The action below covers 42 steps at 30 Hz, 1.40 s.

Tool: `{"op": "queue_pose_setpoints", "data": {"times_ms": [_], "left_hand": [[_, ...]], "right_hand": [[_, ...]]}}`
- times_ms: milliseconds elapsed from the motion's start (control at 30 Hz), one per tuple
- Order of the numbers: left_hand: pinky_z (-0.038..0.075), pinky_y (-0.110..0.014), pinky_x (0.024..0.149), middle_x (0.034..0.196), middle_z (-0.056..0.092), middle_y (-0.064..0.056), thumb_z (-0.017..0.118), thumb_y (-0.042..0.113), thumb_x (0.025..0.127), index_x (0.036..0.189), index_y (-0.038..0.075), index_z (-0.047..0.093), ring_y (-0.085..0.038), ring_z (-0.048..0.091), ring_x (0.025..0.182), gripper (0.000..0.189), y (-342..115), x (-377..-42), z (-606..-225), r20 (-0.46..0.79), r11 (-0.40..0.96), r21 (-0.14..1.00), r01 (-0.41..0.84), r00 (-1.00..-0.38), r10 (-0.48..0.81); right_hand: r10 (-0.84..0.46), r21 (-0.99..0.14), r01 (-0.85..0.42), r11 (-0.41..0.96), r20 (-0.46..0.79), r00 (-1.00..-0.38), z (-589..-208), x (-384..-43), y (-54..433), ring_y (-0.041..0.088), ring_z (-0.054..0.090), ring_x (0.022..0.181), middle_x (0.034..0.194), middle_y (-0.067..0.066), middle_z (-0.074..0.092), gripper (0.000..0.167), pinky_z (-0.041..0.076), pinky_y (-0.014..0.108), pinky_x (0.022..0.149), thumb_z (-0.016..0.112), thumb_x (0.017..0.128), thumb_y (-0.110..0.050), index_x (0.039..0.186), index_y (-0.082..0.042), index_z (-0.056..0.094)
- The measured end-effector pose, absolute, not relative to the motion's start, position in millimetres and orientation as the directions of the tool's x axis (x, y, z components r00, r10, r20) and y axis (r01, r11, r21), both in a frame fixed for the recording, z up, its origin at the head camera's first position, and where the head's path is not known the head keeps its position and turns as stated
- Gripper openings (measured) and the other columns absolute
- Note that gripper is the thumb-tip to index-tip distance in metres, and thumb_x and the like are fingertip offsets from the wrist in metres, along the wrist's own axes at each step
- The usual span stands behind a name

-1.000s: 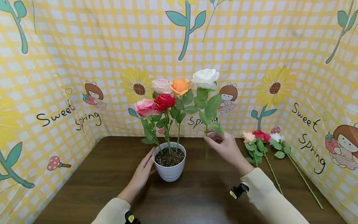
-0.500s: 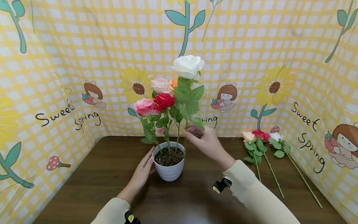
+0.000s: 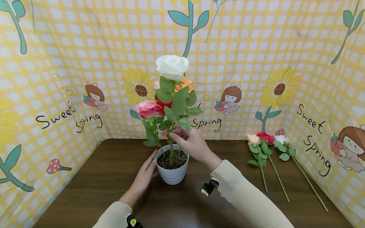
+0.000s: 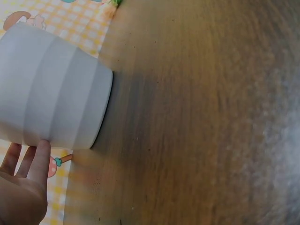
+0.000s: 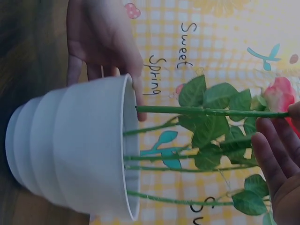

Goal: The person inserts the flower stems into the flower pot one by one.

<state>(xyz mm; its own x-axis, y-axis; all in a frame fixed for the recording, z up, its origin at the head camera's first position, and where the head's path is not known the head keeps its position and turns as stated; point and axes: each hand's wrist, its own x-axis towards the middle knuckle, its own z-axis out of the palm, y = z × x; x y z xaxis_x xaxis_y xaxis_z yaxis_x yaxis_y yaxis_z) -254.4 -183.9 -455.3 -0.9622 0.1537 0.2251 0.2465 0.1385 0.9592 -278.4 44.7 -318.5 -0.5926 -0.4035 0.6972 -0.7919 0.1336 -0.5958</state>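
In the head view my right hand (image 3: 195, 145) pinches the stem of a white rose (image 3: 172, 67) and holds it upright over the flowerpot (image 3: 172, 176). The right wrist view shows the cut end of its green stem (image 5: 201, 111) close to the pot's rim, above the soil (image 3: 176, 161). My left hand (image 3: 144, 177) rests its extended fingers against the pot's left side. Standing in the soil are a pink rose (image 3: 146, 109), an orange rose (image 3: 185, 85), a red rose (image 3: 162, 107) and a pale pink rose (image 3: 156, 85); the white rose's bloom and leaves partly cover the last three.
On the right of the brown table (image 3: 94, 190) lie a peach rose (image 3: 253, 139), a red rose (image 3: 266, 137) and another white rose (image 3: 280, 140), stems toward the front. A yellow checked cloth (image 3: 114, 38) hangs behind and along both sides.
My right hand has carried the white rose leftward from beside the pot to above it, its bloom now in front of the other roses. The left hand stays against the pot.
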Motion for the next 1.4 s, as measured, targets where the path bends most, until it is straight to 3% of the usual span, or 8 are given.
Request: {"op": "queue_pose_setpoints", "data": {"times_ms": [233,467,767,1067,1233,1400], "left_hand": [[0.043,-0.057,0.103,0.164,0.017,-0.011,0.036,0.035,0.111,0.161,0.02,0.025,-0.035,0.022,0.146,0.053,-184.4,-255.5,-456.9,0.208,0.146,0.962,0.229,-0.967,0.147],[0.044,-0.056,0.103,0.164,0.018,-0.011,0.036,0.036,0.111,0.161,0.019,0.025,-0.034,0.022,0.146,0.054,-184.6,-255.6,-458.2,0.203,0.146,0.964,0.224,-0.969,0.144],[0.044,-0.056,0.103,0.164,0.019,-0.01,0.036,0.036,0.111,0.161,0.02,0.026,-0.034,0.024,0.145,0.053,-184.6,-255.1,-456.9,0.209,0.15,0.961,0.231,-0.967,0.145],[0.045,-0.056,0.103,0.163,0.02,-0.012,0.037,0.036,0.111,0.161,0.019,0.026,-0.034,0.025,0.145,0.053,-184.6,-254.3,-457.4,0.203,0.155,0.963,0.222,-0.97,0.132],[0.044,-0.056,0.103,0.163,0.021,-0.014,0.037,0.034,0.111,0.16,0.017,0.027,-0.036,0.024,0.145,0.053,-183.5,-253.9,-456.3,0.219,0.141,0.961,0.238,-0.966,0.134],[0.044,-0.057,0.103,0.163,0.02,-0.015,0.037,0.034,0.111,0.16,0.016,0.027,-0.037,0.024,0.145,0.053,-182.3,-252.3,-454.4,0.228,0.141,0.959,0.247,-0.964,0.139]], "right_hand": [[-0.426,-0.581,-0.797,0.164,0.687,-0.589,-322.2,-282.3,28.0,0.013,0.067,0.069,0.095,-0.004,0.074,0.018,0.054,0.027,0.057,0.063,0.102,-0.022,0.112,-0.013,0.074],[-0.421,-0.604,-0.771,0.203,0.656,-0.626,-328.9,-288.0,17.8,0.015,0.071,0.083,0.098,0.006,0.075,0.02,0.057,0.024,0.068,0.065,0.1,-0.017,0.113,-0.003,0.072],[-0.432,-0.605,-0.758,0.244,0.632,-0.643,-336.0,-291.5,12.5,0.023,0.072,0.079,0.096,0.009,0.075,0.02,0.054,0.023,0.062,0.065,0.1,-0.018,0.113,-0.004,0.069],[-0.431,-0.567,-0.78,0.265,0.654,-0.622,-340.2,-297.4,10.0,0.004,0.066,0.077,0.095,0.006,0.074,0.017,0.055,0.022,0.065,0.064,0.101,-0.018,0.112,-0.007,0.072],[-0.438,-0.534,-0.793,0.295,0.662,-0.609,-341.4,-300.6,9.1,0.004,0.062,0.069,0.091,0.005,0.073,0.017,0.051,0.022,0.059,0.063,0.101,-0.019,0.111,-0.009,0.072],[-0.469,-0.499,-0.781,0.376,0.624,-0.625,-346.6,-299.8,8.1,0.006,0.066,0.076,0.093,0.001,0.074,0.018,0.053,0.02,0.064,0.064,0.101,-0.02,0.111,-0.008,0.072]]}}
